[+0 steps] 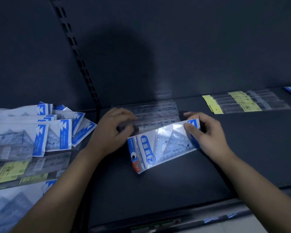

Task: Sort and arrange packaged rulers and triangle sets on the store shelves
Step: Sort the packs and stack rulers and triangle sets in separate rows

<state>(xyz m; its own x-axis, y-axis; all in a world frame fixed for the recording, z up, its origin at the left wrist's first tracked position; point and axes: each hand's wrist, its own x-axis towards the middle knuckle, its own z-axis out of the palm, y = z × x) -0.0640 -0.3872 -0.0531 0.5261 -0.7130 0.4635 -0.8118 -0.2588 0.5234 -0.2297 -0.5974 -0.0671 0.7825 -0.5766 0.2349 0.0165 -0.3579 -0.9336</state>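
1. Two bare arms come in from the bottom, over the dark shelf (158, 190).
2. R hand (208, 137) pinches the right end of a triangle pack (160, 145): thumb on top, fingers (207, 121) curled behind it.
3. That pack is mid shelf, slanted. Its blue & white end w/ a big "2" points at the camera. Clear triangles show inside.
4. L hand (112, 132) is at the pack's top-left corner, knuckles bent. It's blurry, so can't tell if it holds anything.
5. Just behind both hands, clear ruler packs (151, 111) lie by the back wall.
6. Left of the slotted post (77, 52): a pile of blue & white packs (54, 132), fanned out & overlapping. Yellow-label packs (12, 169) lie in front of it.
7. Back right: long ruler packs w/ yellow tags (242, 101), side by side, well apart from the hands.
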